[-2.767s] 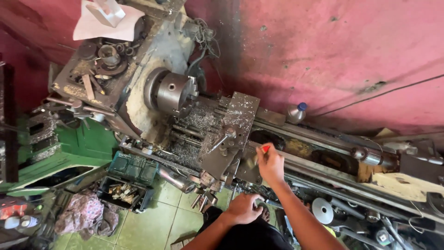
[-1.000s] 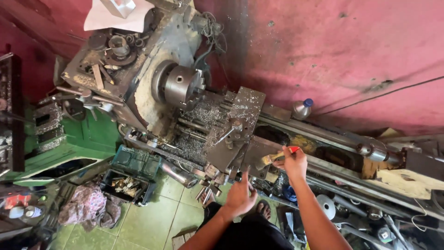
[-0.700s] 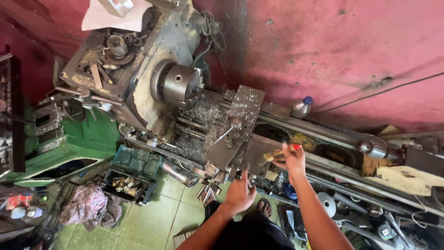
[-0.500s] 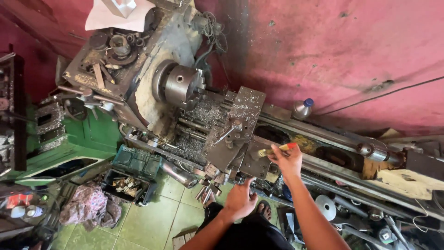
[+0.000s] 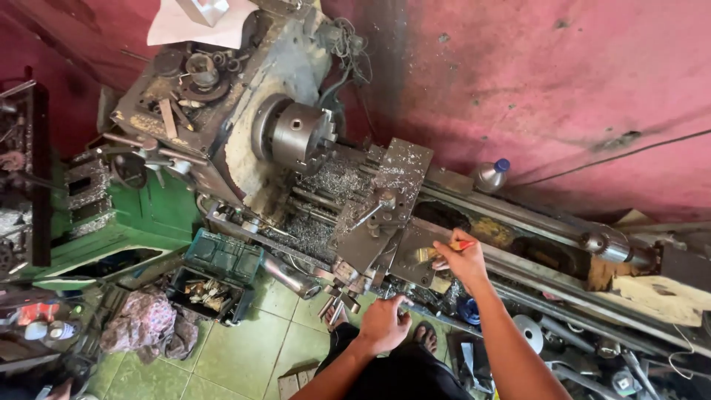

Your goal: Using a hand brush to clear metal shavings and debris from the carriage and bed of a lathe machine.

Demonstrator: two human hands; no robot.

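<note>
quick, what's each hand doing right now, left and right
Left hand: closed on a lathe handle.
Right hand: closed, holding a brush.

Right hand [image 5: 463, 261] is covering most of the brush [image 5: 435, 252] handle. Left hand [image 5: 384, 324] is hiding whatever it's gripping. Lathe [image 5: 311, 170] bed is running off the right edge.

Bare forearms, sleeveless hands [image 5: 384, 326], dark trousers perhaps, sandal

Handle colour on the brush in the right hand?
Red-orange handle with pale bristles; the brush is held in the right hand, shown in the head view.
</note>
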